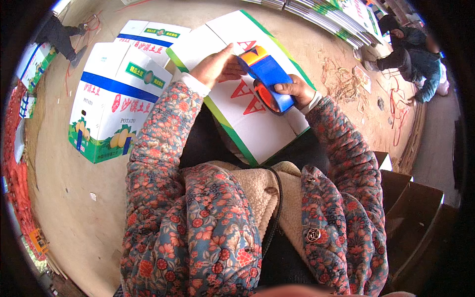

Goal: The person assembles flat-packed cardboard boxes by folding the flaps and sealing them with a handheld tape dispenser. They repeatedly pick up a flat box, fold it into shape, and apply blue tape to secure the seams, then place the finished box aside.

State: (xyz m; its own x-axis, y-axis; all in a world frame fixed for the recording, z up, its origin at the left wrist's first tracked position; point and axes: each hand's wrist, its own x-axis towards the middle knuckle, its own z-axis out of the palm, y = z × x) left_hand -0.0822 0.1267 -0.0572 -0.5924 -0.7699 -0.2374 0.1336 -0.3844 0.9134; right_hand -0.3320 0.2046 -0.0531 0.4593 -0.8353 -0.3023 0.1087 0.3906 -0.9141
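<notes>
A white cardboard box (pixel 267 133) with green edges and red print lies tilted across my lap. Above its top face, my right hand (pixel 300 92) is closed round a blue and orange tape dispenser (pixel 273 70), its thumb along the near end. The dispenser slants from upper left to lower right. My left hand (pixel 217 67) is at the box's left side, thumb pointing up and fingers stretched toward the dispenser's far end. Those fingertips are partly hidden, so whether they touch the dispenser or a tape end is unclear.
Two printed potato boxes (pixel 106 89) banded with blue tape stand at left. Flattened cardboard (pixel 321 22) is stacked at the far right. Beyond loose straps (pixel 346 81), another person (pixel 415 62) crouches. Red mesh bags (pixel 17 148) line the left edge; brown cardboard (pixel 415 213) stands beside me at right.
</notes>
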